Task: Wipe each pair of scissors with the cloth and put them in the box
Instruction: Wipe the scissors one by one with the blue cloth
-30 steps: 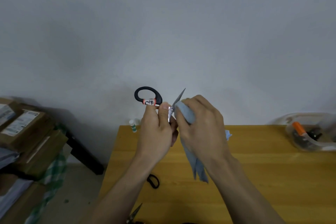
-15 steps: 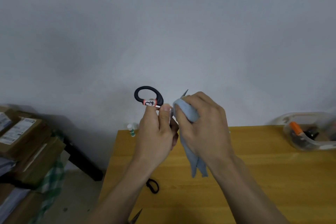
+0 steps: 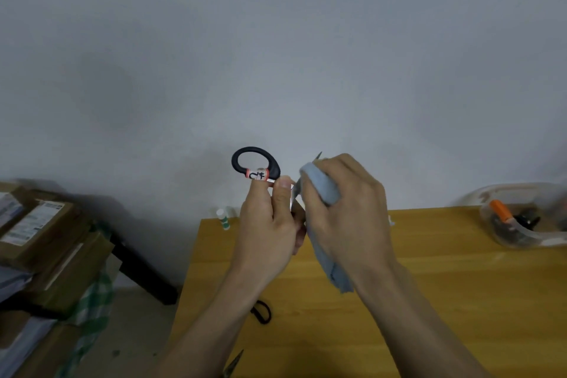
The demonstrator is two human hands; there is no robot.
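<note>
At the centre of the frame a pair of black-handled scissors [image 3: 256,163] is held up above the tabletop [image 3: 429,285]. The left hand [image 3: 267,224] pinches it just below the taped handle loop, its grip closed tightly on the shank. Just to the right, the right hand [image 3: 346,209] is curled round a pale blue cloth [image 3: 322,184], which is wrapped over the blade; only the blade tip shows above the knuckles. The cloth's tail hangs below the hand. A clear plastic box [image 3: 521,224] stands at the right edge, well apart. Other scissors [image 3: 262,311] lie on the tabletop at lower centre.
</note>
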